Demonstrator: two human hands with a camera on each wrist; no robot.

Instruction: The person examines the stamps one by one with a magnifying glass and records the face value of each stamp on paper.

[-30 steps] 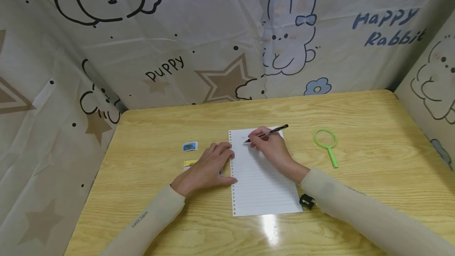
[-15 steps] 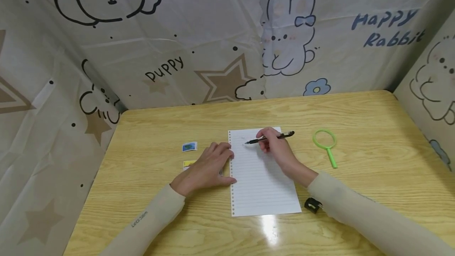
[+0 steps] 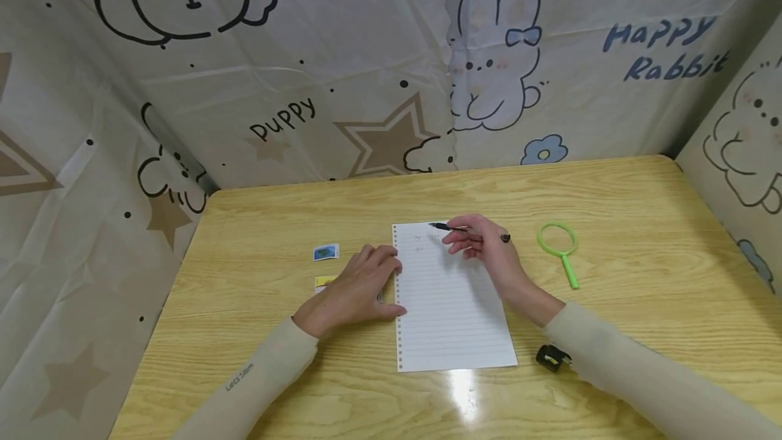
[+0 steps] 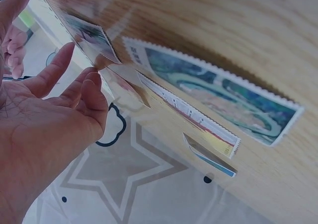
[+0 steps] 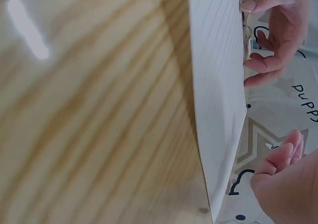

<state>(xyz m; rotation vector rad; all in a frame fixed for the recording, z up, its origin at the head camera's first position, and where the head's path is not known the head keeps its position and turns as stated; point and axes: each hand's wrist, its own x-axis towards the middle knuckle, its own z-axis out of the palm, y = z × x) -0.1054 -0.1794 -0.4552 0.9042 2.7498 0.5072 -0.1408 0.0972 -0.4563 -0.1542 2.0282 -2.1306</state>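
In the head view a lined, hole-punched sheet of paper (image 3: 452, 324) lies on the table, with faint small marks near its top. My left hand (image 3: 357, 284) rests at the sheet's left edge, thumb and fingertips on its margin. Above the sheet's upper right part, my right hand (image 3: 489, 243) holds a black pen (image 3: 441, 227), its tip pointing left near the top edge. Postage stamps lie left of the sheet: a blue one (image 3: 326, 252) and a yellow-edged one (image 3: 322, 282) partly under the left hand. The left wrist view shows several stamps, including a large green-blue one (image 4: 213, 92).
A green magnifying glass (image 3: 568, 267) lies right of the sheet on the wooden table (image 3: 256, 223). A small black device (image 3: 552, 358) is at the right sleeve and moves with it. Printed cloth (image 3: 366, 53) hangs behind the table.
My right hand has lifted the pen from the writing lines and drawn back to the right, the pen tip now higher up the sheet. The left hand has stayed put.
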